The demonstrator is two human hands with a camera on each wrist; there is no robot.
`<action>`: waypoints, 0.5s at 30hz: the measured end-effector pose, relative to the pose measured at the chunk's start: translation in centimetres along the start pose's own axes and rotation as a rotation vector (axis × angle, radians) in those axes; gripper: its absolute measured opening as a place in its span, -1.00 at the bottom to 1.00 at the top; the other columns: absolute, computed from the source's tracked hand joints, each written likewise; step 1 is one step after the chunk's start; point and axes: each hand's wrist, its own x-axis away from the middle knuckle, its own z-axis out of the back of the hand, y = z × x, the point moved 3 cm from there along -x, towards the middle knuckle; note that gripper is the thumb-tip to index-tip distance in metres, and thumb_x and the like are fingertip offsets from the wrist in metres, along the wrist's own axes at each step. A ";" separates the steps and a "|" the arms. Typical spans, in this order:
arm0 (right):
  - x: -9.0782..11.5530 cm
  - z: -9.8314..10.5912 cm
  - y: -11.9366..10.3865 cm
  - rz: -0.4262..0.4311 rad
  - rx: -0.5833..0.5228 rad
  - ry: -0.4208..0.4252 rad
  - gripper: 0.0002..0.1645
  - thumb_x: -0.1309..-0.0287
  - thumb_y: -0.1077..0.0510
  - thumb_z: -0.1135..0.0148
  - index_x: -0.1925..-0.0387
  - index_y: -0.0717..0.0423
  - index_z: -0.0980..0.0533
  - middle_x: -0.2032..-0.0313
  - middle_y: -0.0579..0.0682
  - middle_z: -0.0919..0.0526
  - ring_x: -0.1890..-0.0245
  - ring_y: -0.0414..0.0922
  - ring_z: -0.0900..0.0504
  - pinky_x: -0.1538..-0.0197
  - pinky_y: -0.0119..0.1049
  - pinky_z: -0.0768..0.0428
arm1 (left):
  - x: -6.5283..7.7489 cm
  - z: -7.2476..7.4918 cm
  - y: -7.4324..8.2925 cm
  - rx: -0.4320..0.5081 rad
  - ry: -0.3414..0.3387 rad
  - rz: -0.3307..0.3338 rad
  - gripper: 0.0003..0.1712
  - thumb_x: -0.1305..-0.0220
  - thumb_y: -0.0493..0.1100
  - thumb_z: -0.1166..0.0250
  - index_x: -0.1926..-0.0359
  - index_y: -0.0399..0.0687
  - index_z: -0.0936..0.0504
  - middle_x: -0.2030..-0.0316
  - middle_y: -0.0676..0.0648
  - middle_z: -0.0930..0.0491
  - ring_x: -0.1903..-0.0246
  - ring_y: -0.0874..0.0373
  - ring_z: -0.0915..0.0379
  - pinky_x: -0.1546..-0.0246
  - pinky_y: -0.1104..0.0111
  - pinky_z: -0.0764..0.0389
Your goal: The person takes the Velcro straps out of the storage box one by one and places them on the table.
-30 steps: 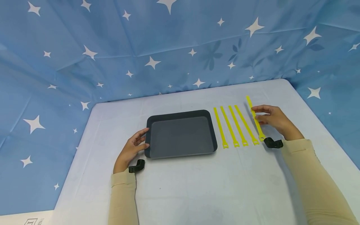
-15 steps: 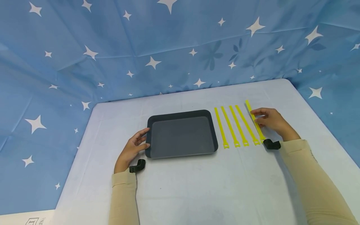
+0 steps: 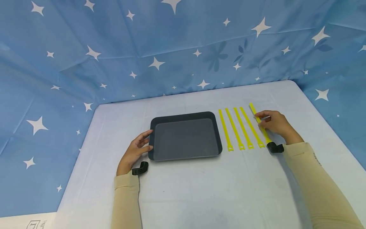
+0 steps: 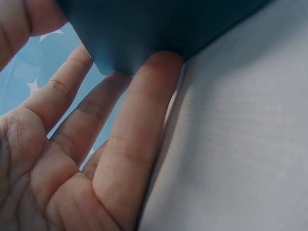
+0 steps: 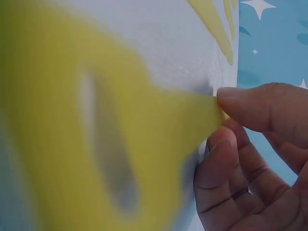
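My left hand (image 3: 135, 152) holds the left side of a dark grey rectangular tray (image 3: 186, 140), with thumb and index fingertip at the rim. In the left wrist view, more fingers (image 4: 144, 101) rest against the tray's dark outer wall (image 4: 130, 29). At the right, my right hand (image 3: 275, 123) pinches a yellow cable tie (image 3: 254, 109) between thumb and fingers. Its slotted head (image 5: 159, 144) looms large and blurred in the right wrist view; the wrist camera hides it in the head view. Several similar yellow cable ties (image 3: 226, 130) lie side by side between tray and right hand.
A white cloth (image 3: 183, 190) covers the table, and a blue curtain with white stars (image 3: 143, 41) hangs behind and along the sides. A black camera mount (image 3: 140, 168) sits at the left wrist, another mount (image 3: 275, 147) at the right.
My right hand has come slightly nearer and left, lowering the pinched cable tie closer to the row of others. The left hand and the tray have stayed put.
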 end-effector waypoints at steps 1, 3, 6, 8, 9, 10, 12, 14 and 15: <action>0.0 0.0 0.0 0.002 0.004 0.000 -0.46 -0.44 0.35 -0.29 -0.38 0.41 -0.49 -0.31 0.48 -0.48 -0.15 0.33 -0.53 0.17 -0.34 -0.58 | 0.0 0.0 0.0 0.001 0.000 0.000 -0.13 -0.42 -0.40 -0.31 -0.68 -0.20 -0.23 -0.65 -0.28 -0.16 -0.59 -0.29 -0.13 -0.19 0.51 -0.46; 0.0 0.1 -0.1 0.001 0.016 -0.001 -0.46 -0.43 0.34 -0.30 -0.38 0.39 -0.49 -0.30 0.47 -0.49 -0.16 0.33 -0.52 0.12 -0.27 -0.58 | 0.0 0.0 0.0 0.004 -0.002 -0.002 -0.13 -0.42 -0.40 -0.30 -0.68 -0.21 -0.22 -0.65 -0.29 -0.16 -0.59 -0.29 -0.12 -0.19 0.51 -0.46; 0.3 0.2 -0.2 -0.001 0.033 0.000 -0.46 -0.47 0.30 -0.28 -0.40 0.37 -0.48 -0.31 0.47 -0.48 -0.18 0.36 -0.51 0.00 -0.04 -0.60 | 0.0 0.1 0.0 0.005 -0.002 -0.005 -0.13 -0.42 -0.40 -0.30 -0.68 -0.21 -0.22 -0.64 -0.29 -0.16 -0.59 -0.29 -0.12 -0.19 0.51 -0.47; 0.6 0.3 -0.3 0.000 0.041 0.005 -0.47 -0.52 0.25 -0.24 -0.41 0.36 -0.47 -0.33 0.49 -0.46 -0.21 0.40 -0.50 -0.10 0.16 -0.56 | -0.1 0.0 0.0 0.006 -0.002 -0.009 -0.13 -0.41 -0.41 -0.30 -0.68 -0.22 -0.22 -0.64 -0.30 -0.16 -0.59 -0.29 -0.12 -0.19 0.51 -0.47; 0.9 0.4 -0.4 0.003 0.041 0.007 -0.47 -0.55 0.22 -0.22 -0.42 0.35 -0.46 -0.35 0.50 -0.44 -0.23 0.42 -0.48 -0.14 0.25 -0.53 | -0.1 0.0 0.0 0.007 -0.002 -0.011 -0.13 -0.41 -0.41 -0.30 -0.68 -0.23 -0.22 -0.64 -0.30 -0.17 -0.59 -0.30 -0.12 -0.18 0.52 -0.47; 1.2 0.4 -0.4 0.011 0.042 0.011 -0.48 -0.59 0.19 -0.18 -0.43 0.36 -0.45 -0.37 0.51 -0.42 -0.25 0.44 -0.46 -0.18 0.32 -0.50 | -0.1 0.0 0.0 0.009 -0.005 -0.014 -0.13 -0.41 -0.42 -0.29 -0.68 -0.24 -0.21 -0.64 -0.31 -0.16 -0.59 -0.32 -0.12 -0.17 0.52 -0.48; 1.9 0.4 -0.5 0.024 0.040 0.025 -0.46 -0.67 0.11 -0.08 -0.46 0.36 -0.43 -0.41 0.53 -0.38 -0.30 0.47 -0.40 -0.24 0.43 -0.41 | -0.1 -0.1 0.2 0.004 -0.007 -0.016 -0.11 -0.43 -0.42 -0.29 -0.69 -0.23 -0.17 -0.65 -0.33 -0.13 -0.59 -0.35 -0.10 -0.17 0.52 -0.50; 2.6 0.2 -0.6 0.038 0.042 0.044 -0.40 -0.73 0.02 0.02 -0.51 0.35 -0.37 -0.45 0.54 -0.33 -0.37 0.51 -0.34 -0.30 0.49 -0.34 | 0.0 -0.2 0.4 -0.014 -0.003 -0.016 -0.08 -0.46 -0.40 -0.28 -0.72 -0.19 -0.10 -0.67 -0.31 -0.10 -0.60 -0.36 -0.08 -0.21 0.43 -0.53; 3.0 0.1 -0.7 0.047 0.045 0.053 -0.35 -0.75 -0.02 0.07 -0.54 0.36 -0.33 -0.48 0.55 -0.29 -0.41 0.53 -0.29 -0.33 0.51 -0.30 | 0.1 -0.2 0.6 -0.030 0.003 -0.022 -0.06 -0.49 -0.39 -0.28 -0.74 -0.18 -0.04 -0.67 -0.32 -0.08 -0.60 -0.38 -0.08 -0.26 0.34 -0.55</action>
